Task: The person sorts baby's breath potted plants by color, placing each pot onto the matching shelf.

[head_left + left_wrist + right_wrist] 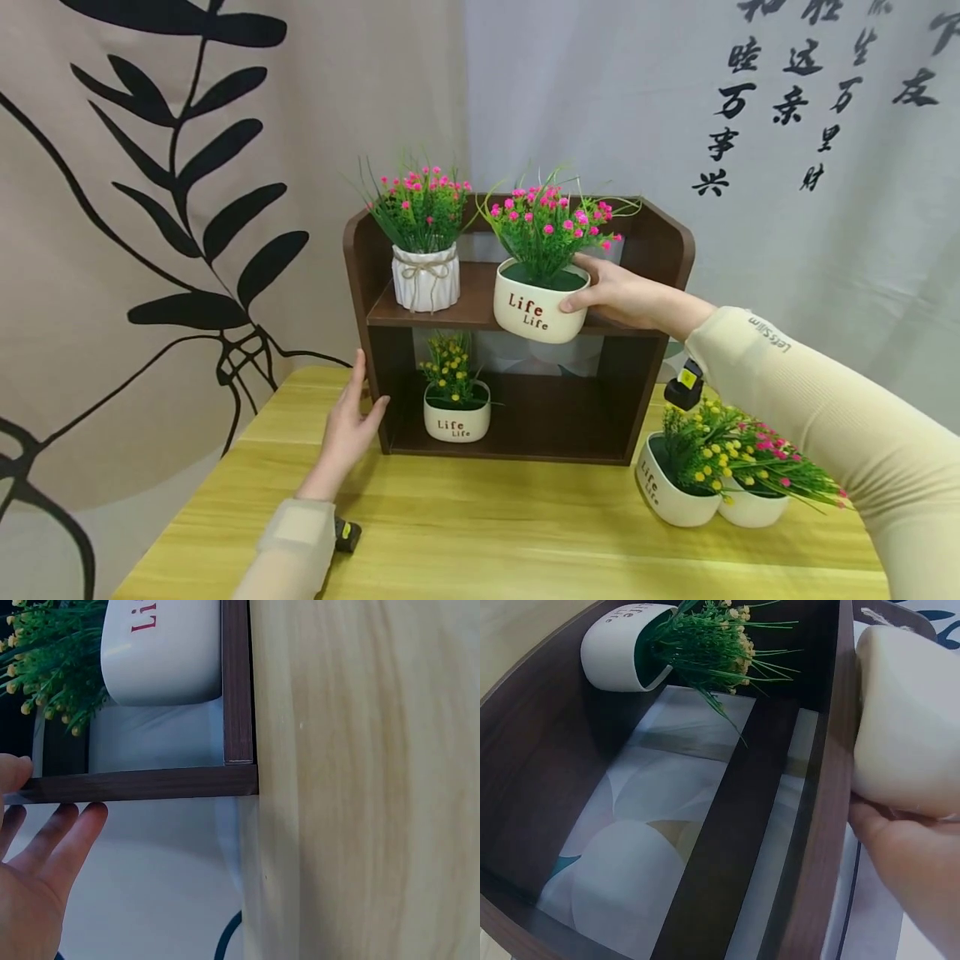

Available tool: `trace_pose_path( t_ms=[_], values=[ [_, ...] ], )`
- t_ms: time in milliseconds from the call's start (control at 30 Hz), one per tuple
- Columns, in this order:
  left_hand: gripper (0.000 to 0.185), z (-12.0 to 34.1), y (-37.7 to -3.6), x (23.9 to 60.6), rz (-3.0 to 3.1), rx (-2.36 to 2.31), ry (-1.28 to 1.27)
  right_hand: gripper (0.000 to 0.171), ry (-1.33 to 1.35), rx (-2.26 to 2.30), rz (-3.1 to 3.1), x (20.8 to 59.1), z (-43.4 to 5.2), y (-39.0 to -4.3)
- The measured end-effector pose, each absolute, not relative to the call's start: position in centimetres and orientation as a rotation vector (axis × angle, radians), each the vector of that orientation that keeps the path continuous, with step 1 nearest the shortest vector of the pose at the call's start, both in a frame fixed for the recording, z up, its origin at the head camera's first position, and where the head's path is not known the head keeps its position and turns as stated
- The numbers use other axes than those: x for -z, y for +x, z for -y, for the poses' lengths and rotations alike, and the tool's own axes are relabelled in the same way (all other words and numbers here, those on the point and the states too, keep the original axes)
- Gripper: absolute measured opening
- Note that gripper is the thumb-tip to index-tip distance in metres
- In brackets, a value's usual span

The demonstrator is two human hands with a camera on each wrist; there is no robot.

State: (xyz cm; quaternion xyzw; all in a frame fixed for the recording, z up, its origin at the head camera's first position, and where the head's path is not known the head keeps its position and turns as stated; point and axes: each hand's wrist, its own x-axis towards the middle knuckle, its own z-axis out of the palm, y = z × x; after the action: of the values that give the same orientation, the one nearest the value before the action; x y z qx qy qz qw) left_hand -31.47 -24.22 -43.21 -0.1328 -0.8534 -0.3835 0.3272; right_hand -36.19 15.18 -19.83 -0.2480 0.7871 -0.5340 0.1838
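Note:
My right hand [615, 292] grips the right end of a cream oval flowerpot [540, 312], thumb on its front. Pink flowers and green grass fill this pot, which bears red "Life" lettering. It is at the upper level of a dark brown two-tier shelf [510, 454], by the upper board's front edge. Close up in the right wrist view, the pot [911, 720] is beside that board; the fingers behind it are partly hidden. My left hand [348, 433] holds the shelf's left side panel [150, 784], thumb on one side and fingers [79, 840] on the other.
A white pot with a twine bow [426, 287] and pink flowers stands upper left. Below it is a yellow-flowered cream pot [457, 421]. On the wooden table [480, 533], another yellow-flowered pot [675, 492] and a pink-flowered pot [753, 507] stand to the right. A patterned curtain hangs behind.

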Motion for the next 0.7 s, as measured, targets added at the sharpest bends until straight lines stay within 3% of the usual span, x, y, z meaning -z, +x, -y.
trace_pose_path(
  t_ms=[700],
  values=[
    [0.089,24.42,-31.85,43.31,2.252,0.985,-0.346,0.086,-0.684,1.666,-2.290,20.87,-15.36,-35.90]
  ],
)
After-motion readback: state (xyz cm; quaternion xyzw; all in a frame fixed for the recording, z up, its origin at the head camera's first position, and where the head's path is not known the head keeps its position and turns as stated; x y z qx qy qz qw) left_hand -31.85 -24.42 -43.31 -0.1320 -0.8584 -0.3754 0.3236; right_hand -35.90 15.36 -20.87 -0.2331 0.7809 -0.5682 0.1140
